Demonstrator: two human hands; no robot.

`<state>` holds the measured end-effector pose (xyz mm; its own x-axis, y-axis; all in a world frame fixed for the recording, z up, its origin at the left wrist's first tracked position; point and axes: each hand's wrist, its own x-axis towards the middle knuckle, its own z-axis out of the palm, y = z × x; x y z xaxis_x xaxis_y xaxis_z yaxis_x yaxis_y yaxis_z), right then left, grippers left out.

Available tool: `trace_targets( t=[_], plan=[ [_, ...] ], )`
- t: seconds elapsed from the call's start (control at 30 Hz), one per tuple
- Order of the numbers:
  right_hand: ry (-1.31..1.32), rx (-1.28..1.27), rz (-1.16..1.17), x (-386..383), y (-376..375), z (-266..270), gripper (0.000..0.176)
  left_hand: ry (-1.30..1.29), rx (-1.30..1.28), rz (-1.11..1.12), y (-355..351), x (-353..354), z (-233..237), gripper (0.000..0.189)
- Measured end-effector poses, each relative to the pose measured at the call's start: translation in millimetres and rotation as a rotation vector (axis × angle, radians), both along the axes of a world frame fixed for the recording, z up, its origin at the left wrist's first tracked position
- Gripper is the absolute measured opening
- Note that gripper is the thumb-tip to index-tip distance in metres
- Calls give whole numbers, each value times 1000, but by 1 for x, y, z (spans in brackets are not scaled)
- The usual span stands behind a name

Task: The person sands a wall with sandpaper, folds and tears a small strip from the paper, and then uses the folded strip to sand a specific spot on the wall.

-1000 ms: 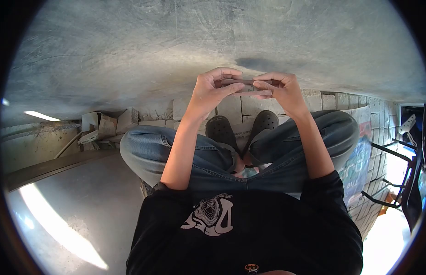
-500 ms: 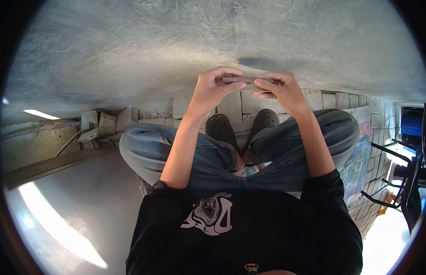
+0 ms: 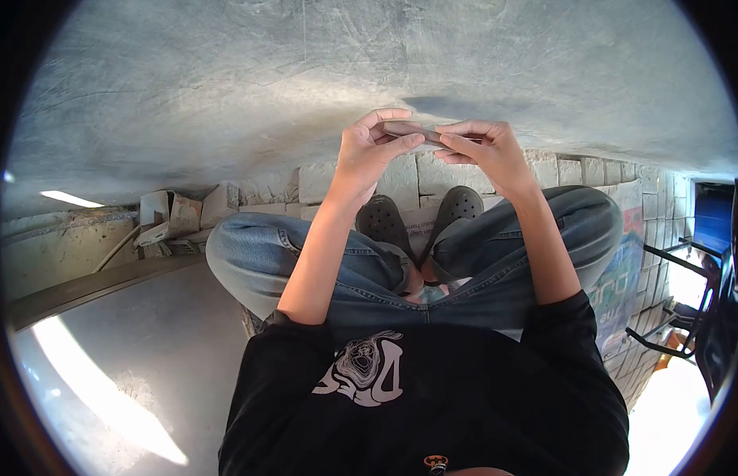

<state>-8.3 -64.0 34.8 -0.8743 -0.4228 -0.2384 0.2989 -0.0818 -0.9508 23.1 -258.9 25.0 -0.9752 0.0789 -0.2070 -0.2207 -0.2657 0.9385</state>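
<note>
A thin, stiff-looking grey-brown strip (image 3: 409, 128) is held level between both hands, close to a large smooth grey surface (image 3: 369, 55). My left hand (image 3: 365, 151) pinches its left end, thumb below and fingers above. At the other end, my right hand (image 3: 492, 151) is closed on the strip, with the thumb over it and the fingers around it. The fingers partly hide the strip, so its exact kind cannot be made out. A dark shadow lies on the grey surface just above the hands.
Below are my crossed legs in jeans (image 3: 266, 254) and dark clogs (image 3: 381, 220) on a brick-paved floor (image 3: 401, 178). Broken cardboard pieces (image 3: 174, 218) lie at left, above a flat grey panel (image 3: 171, 349). A black metal frame (image 3: 670, 341) stands at right by a printed sheet (image 3: 619, 293).
The strip has tilted, its left end now higher and more of its flat face showing. Both hands have risen slightly with it. The legs stay put.
</note>
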Motion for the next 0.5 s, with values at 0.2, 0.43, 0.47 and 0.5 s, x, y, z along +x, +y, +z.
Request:
trace_targets(
  t=[0.2,0.43,0.47,0.5],
  plan=[
    [114,1,-14,0,1,-11,16,-106,180,23,4,-1,-6,31],
    [271,129,-16,1,0,-14,13,-283,534,135,23,3,-20,8],
    [272,129,-16,1,-1,-13,13,-282,534,135,22,3,-22,8],
    [208,87,-33,2,-3,-11,15,-219,457,142,22,3,-22,6]
  ],
)
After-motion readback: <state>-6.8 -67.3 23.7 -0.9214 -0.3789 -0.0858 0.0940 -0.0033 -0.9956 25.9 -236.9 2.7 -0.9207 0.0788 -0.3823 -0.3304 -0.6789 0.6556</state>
